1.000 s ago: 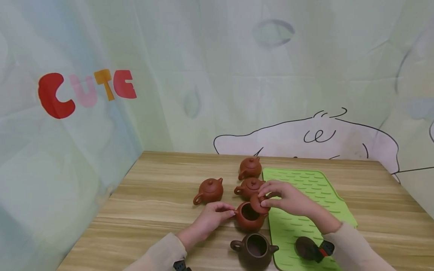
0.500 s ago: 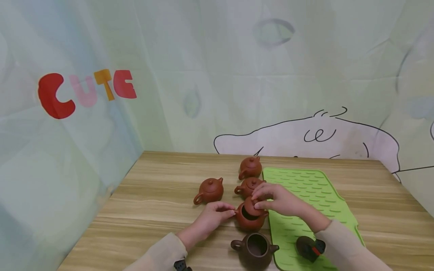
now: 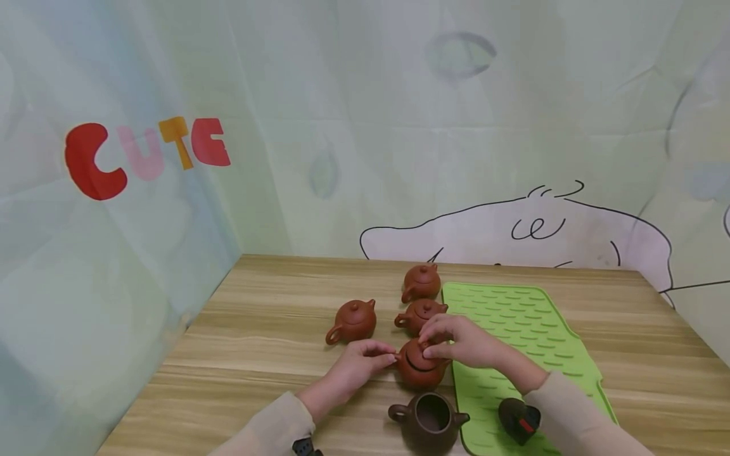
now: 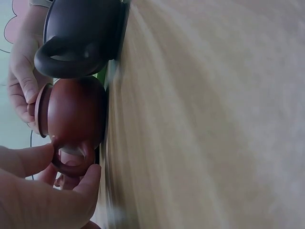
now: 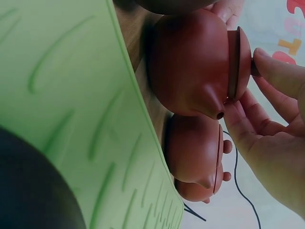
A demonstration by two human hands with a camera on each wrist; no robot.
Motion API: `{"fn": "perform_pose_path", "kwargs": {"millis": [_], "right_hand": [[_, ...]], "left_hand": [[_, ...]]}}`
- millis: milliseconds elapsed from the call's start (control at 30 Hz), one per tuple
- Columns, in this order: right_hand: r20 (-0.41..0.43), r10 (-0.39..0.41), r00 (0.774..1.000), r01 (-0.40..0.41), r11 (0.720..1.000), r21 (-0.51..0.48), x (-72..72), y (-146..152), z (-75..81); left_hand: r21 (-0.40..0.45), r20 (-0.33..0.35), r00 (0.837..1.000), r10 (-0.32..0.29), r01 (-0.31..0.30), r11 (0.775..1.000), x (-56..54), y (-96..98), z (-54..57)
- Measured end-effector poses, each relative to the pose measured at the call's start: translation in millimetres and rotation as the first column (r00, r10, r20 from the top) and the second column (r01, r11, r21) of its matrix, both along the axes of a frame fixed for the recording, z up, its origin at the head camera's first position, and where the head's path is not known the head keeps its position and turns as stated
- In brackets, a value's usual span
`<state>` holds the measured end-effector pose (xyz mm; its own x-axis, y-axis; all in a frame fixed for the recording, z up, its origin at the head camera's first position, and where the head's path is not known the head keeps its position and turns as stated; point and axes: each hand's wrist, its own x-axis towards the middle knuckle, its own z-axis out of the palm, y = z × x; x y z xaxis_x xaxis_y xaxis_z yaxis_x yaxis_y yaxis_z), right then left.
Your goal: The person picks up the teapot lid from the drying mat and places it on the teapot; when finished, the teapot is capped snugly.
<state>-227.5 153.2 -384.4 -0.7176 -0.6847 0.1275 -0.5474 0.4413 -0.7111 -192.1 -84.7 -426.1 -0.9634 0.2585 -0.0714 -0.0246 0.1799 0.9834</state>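
Note:
My left hand [image 3: 356, 367] pinches the loop handle [image 4: 71, 167] of a reddish-brown clay teapot [image 3: 421, 372], which stands on the wooden table. With thumb and fingers, my right hand [image 3: 464, 342] pinches the knob of its matching lid [image 5: 244, 64]. The lid lies over the mouth, slightly tilted; a dark gap shows along its near edge in the head view. Nearest the camera stands a dark brown teapot [image 3: 429, 434] with its mouth uncovered. On the green mat [image 3: 516, 316] lies a dark rounded piece [image 3: 510, 415], apparently a lid, partly covered by the right wrist's camera.
Three more reddish teapots with lids on stand around: one behind [image 3: 424, 316] the held pot, one farther back [image 3: 422, 283], one to the left [image 3: 353, 321]. The mat runs along the pots' right side. A printed curtain [image 3: 342, 158] hangs behind the table.
My right hand has moved the lid left and down onto the teapot's mouth, which was largely uncovered before. The left hand has stayed at the handle.

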Motion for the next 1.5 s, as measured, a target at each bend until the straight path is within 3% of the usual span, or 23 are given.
{"fn": "perform_pose_path", "kwargs": {"millis": [1133, 1500], "right_hand": [[-0.043, 0.002, 0.999, -0.001, 1.000, 0.030, 1.2, -5.2, -5.1], [-0.016, -0.033, 0.999, 0.033, 0.999, -0.013, 6.2, 4.9, 3.2]], "left_hand": [[0.003, 0.019, 1.000, 0.009, -0.009, 1.000, 0.9, 0.4, 2.0], [-0.038, -0.063, 0.998, -0.012, 0.010, 0.999, -2.2, -0.8, 4.6]]}}
